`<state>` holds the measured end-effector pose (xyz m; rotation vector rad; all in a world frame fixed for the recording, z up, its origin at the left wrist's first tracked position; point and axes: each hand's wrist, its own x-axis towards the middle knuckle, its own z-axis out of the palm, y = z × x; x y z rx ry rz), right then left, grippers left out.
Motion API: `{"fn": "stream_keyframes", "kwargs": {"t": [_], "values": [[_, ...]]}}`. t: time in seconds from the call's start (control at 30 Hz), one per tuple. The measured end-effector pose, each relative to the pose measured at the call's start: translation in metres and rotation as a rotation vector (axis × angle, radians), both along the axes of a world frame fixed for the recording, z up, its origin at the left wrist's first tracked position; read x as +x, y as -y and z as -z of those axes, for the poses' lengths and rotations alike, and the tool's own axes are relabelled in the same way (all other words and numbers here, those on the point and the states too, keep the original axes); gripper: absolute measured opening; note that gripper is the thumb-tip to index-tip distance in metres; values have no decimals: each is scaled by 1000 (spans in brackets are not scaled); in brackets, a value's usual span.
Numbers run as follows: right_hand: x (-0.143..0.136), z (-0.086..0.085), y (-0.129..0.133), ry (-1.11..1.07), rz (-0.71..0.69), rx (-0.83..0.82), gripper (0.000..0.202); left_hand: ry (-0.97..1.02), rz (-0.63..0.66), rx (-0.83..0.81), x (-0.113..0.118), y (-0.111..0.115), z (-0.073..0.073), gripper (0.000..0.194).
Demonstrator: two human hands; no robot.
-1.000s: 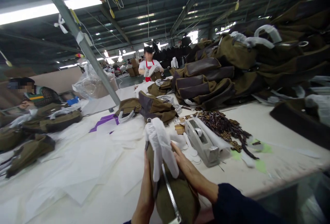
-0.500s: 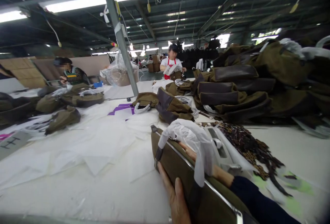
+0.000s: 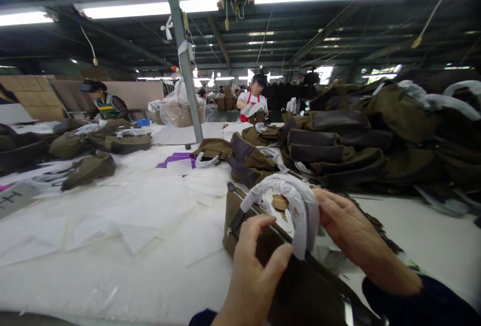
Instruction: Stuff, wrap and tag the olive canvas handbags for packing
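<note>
An olive-brown handbag with dark leather trim stands on the table in front of me. Its handles, wrapped in white paper, arch upward over the zipped top. My right hand pinches the wrapped handle at its right side with the fingertips. My left hand is at the bag's near side, thumb and fingers spread apart, just beside the handle and not closed on it. Behind the handle, a small tan-brown piece shows through the arch. The lower part of the bag is partly hidden by my left hand.
Piled brown bags fill the table's right side, with dark strap pieces in front. More bags lie at left. White sheets and purple pieces cover the tabletop. Two co-workers stand beyond; a post rises ahead.
Both hands have come up from the bag's sides. The right now holds the wrapped handle from the right, and the left is spread beside it. The handles stand more upright.
</note>
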<state>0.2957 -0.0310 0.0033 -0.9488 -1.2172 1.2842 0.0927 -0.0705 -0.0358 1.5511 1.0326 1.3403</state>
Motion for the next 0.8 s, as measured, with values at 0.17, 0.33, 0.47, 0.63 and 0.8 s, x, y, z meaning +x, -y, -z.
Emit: {"fn": "stream_keyframes", "kwargs": {"t": [0.17, 0.33, 0.47, 0.63, 0.8], "values": [[-19, -20, 7, 0, -26, 47, 20, 15, 261, 35, 14, -24, -50, 14], [-18, -26, 25, 54, 33, 10, 22, 134, 615, -24, -13, -54, -82, 14], [-19, -35, 44, 164, -59, 87, 25, 86, 676, -36, -37, -71, -104, 12], [-27, -38, 43, 568, 22, 364, 15, -119, 659, -30, -57, -86, -104, 10], [-28, -19, 16, 904, 281, 768, 23, -255, 524, -13, -73, -93, -94, 26]]}}
